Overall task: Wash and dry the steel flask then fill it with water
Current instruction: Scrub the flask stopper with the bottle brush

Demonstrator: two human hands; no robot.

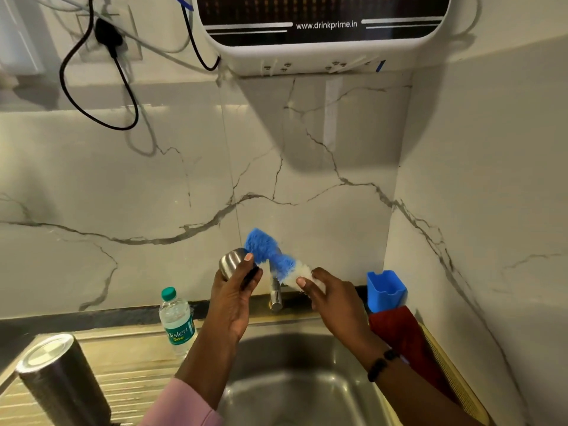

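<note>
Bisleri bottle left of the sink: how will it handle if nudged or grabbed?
The Bisleri bottle looks full and capped, so probably heavy for its size. It stands upright, tall on a narrow base, on the ribbed drainboard, so a high push may tip it; on its side it would likely roll. Thin clear plastic probably dents under a hard squeeze.

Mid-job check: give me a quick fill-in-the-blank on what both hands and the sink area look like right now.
1. The left hand holds a small steel ____ above the sink.
2. The right hand holds a bottle brush whose bristles are white and ____.
3. The plastic water bottle beside the sink has a ____ cap.
4. The steel flask stands on the sink's drainboard at the ____ of the basin.

Missing words: cap; blue; green; left
</note>
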